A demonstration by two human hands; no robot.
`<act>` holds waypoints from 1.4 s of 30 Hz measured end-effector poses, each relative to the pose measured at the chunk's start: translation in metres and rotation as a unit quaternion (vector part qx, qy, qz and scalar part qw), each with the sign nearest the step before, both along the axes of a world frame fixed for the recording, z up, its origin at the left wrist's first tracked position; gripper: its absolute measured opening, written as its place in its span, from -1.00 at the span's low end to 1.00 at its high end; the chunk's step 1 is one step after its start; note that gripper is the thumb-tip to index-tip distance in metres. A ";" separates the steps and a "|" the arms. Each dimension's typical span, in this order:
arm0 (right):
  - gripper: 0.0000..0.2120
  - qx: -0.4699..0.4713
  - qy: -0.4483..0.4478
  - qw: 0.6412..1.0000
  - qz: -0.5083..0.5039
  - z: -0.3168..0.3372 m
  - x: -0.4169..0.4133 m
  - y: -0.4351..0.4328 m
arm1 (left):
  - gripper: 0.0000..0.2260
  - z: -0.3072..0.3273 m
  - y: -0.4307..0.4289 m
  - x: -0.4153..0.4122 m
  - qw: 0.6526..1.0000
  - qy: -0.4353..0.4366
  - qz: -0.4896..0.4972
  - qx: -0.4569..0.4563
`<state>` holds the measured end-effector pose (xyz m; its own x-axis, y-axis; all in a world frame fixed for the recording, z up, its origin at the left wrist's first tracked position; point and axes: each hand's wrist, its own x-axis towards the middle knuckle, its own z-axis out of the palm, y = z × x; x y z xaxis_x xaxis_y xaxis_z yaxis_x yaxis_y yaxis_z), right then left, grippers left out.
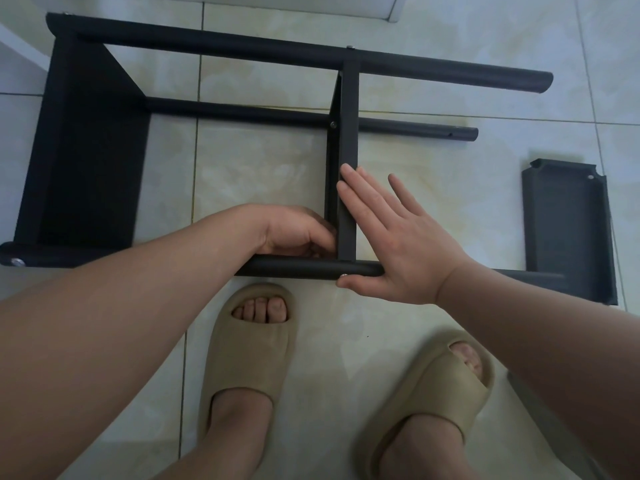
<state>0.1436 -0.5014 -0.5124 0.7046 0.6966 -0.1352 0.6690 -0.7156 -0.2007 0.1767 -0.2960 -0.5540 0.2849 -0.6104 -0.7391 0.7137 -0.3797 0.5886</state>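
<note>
A black metal rack frame (242, 46) lies on its side on the tiled floor, with round tubes running left to right and a flat shelf panel (348, 133) standing across them. My left hand (298, 233) reaches inside the frame, its fingers curled at the corner where that panel meets the near tube (294, 268); what the fingertips hold is hidden. My right hand (398, 237) lies flat with straight fingers against the panel's right face, thumb under the near tube beside a screw head.
A loose black shelf panel (568, 230) lies on the floor at the right. My two feet in beige slippers (249, 348) stand just in front of the frame. A white object's edge (391, 8) shows at the top. Pale tiles surround everything.
</note>
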 end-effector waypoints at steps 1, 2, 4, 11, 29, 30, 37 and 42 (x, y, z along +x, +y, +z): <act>0.01 0.000 -0.001 1.000 0.000 0.000 0.000 0.000 | -0.88 -0.001 0.000 0.000 1.000 0.003 0.003 -0.001; 0.01 0.000 -0.002 1.000 0.000 0.000 0.000 0.000 | -0.88 -0.001 0.000 0.000 1.000 0.007 0.005 -0.001; 0.01 0.002 -0.005 1.000 0.001 0.000 0.000 0.000 | -0.85 0.000 0.000 -0.001 1.000 0.017 0.008 -0.011; 0.01 0.003 -0.010 1.000 0.001 -0.001 -0.001 0.000 | -0.67 0.001 0.001 0.000 0.999 0.024 -0.005 -0.023; 0.01 0.003 -0.007 1.000 0.000 0.000 0.000 0.000 | -0.85 -0.002 0.000 -0.001 0.999 0.008 0.028 -0.030; 0.01 0.002 -0.006 1.000 0.000 0.000 0.000 0.000 | -0.84 -0.002 0.000 -0.001 1.000 -0.009 0.017 -0.016; 0.01 0.006 -0.010 1.000 0.000 -0.001 -0.001 0.000 | -0.70 -0.003 0.000 0.000 1.000 -0.029 0.010 0.009; 0.01 0.006 -0.008 1.000 0.000 -0.001 0.000 0.000 | -0.73 -0.005 0.001 0.001 0.999 -0.029 0.010 0.015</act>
<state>0.1434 -0.5017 -0.5138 0.7071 0.6978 -0.1143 0.6720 -0.7134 -0.1987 0.1776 -0.2946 -0.5593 0.3408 -0.5819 -0.7384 0.6860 -0.3832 0.6186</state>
